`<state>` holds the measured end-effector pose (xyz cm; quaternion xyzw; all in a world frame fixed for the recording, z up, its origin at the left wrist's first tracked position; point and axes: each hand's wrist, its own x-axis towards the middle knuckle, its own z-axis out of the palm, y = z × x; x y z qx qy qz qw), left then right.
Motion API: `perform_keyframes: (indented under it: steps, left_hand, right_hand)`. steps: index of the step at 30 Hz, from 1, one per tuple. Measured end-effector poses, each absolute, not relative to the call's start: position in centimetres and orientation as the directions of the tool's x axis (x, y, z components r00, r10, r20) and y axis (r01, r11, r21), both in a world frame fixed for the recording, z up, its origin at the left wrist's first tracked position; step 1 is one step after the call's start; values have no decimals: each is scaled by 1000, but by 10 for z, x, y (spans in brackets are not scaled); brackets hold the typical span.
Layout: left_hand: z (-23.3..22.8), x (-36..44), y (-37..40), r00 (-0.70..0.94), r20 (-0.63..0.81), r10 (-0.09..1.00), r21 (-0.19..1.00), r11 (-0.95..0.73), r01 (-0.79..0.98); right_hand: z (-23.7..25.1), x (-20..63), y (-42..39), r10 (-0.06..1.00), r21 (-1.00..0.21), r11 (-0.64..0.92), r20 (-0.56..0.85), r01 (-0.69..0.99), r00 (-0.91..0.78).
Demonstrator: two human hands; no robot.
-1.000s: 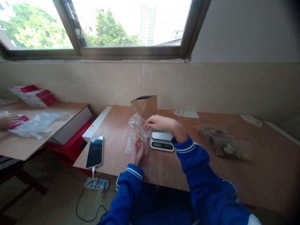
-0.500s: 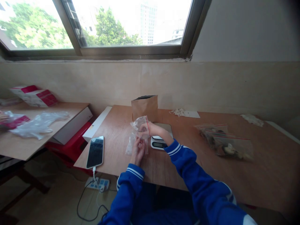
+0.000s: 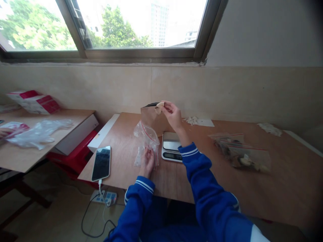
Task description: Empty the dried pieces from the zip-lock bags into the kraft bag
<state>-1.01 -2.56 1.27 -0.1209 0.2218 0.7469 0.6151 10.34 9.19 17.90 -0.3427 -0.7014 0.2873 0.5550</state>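
A small pale piece is pinched between the thumb and fingertips of the right hand, which is raised over the far part of the table. The piece is held right at the open mouth of the brown paper bag, level with its top edge; whether it touches the rim cannot be told.

The clear zip bag is held up by its lower end in the left hand, whose fingers are curled and pressed on the plastic near the table's near edge. The bag's long axis runs roughly upright, tilted a little left, with the red-striped mouth at the top and seemingly gaping.

The relation that matters: the zip bag's mouth lies below, to the left of and nearer than the pinched piece, well apart from it, with the paper bag's front face between. The right hand is the nearer one to the piece; the left is the nearer one to the zip bag.

A scale sits just right of the zip bag, below the right wrist. A phone lies at the left edge, and filled bags lie at the right.
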Motion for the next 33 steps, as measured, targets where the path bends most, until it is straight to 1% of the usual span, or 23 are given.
perform_keyframes:
  steps: [2, 5, 6, 8, 10, 12, 16, 19, 21, 23, 24, 25, 27, 28, 29, 32, 33]
  left_hand:
    - [12, -9, -25, -202, -448, 871, 166, -141, -976]
    - [12, -8, -24, -203, -440, 875, 168, -142, -976]
    - [12, -8, -24, -204, -438, 876, 171, -142, -975]
    - [13, -8, -24, -201, -438, 876, 177, -136, -975]
    - [13, -8, -24, -188, -439, 878, 172, -123, -977]
    - [12, -8, -24, -180, -438, 881, 165, -119, -979]
    - [11, -9, -24, -173, -427, 887, 162, -113, -980]
    - [11, -9, -23, -179, -441, 880, 196, -100, -976]
    - [13, -9, -24, -191, -450, 873, 217, -100, -971]
    - [14, -9, -25, -200, -450, 870, 227, -105, -968]
    - [14, -9, -25, -203, -448, 871, 233, -106, -967]
    - [13, -9, -25, -205, -445, 872, 245, -102, -964]
    - [11, -9, -25, -214, -421, 881, 305, -85, -948]
    - [9, -8, -25, -221, -393, 892, 355, -75, -932]
    - [8, -8, -25, -225, -362, 905, 401, -67, -914]
    - [4, -4, -27, -179, -222, 959, 555, -26, -832]
    - [5, -3, -29, -141, -187, 972, 596, -2, -803]
  right_hand:
    - [184, 93, 108, 782, -752, 610, 622, 250, -40]
    - [186, 78, 136, 721, -683, 661, 693, 311, -10]
    - [186, 75, 145, 699, -657, 685, 714, 316, -32]
    - [181, 70, 161, 674, -607, 720, 727, 334, -130]
    - [174, 69, 173, 662, -563, 740, 706, 369, -252]
    - [167, 69, 179, 650, -526, 753, 690, 396, -319]
    - [160, 72, 179, 614, -475, 777, 716, 412, -332]
    - [162, 74, 172, 575, -411, 798, 739, 441, -352]
    - [164, 77, 164, 554, -389, 803, 767, 452, -324]
    - [163, 81, 153, 564, -431, 786, 795, 443, -225]
    - [160, 83, 145, 588, -485, 762, 796, 430, -145]
    - [157, 86, 136, 627, -557, 728, 776, 400, -61]
    - [145, 92, 113, 740, -720, 630, 670, 291, 57]
    - [136, 94, 99, 802, -790, 575, 595, 212, 42]
    - [127, 97, 85, 856, -846, 512, 517, 148, -9]
    - [92, 106, 44, 923, -929, 366, 356, 54, -147]
    - [79, 111, 32, 936, -946, 323, 313, 39, -161]
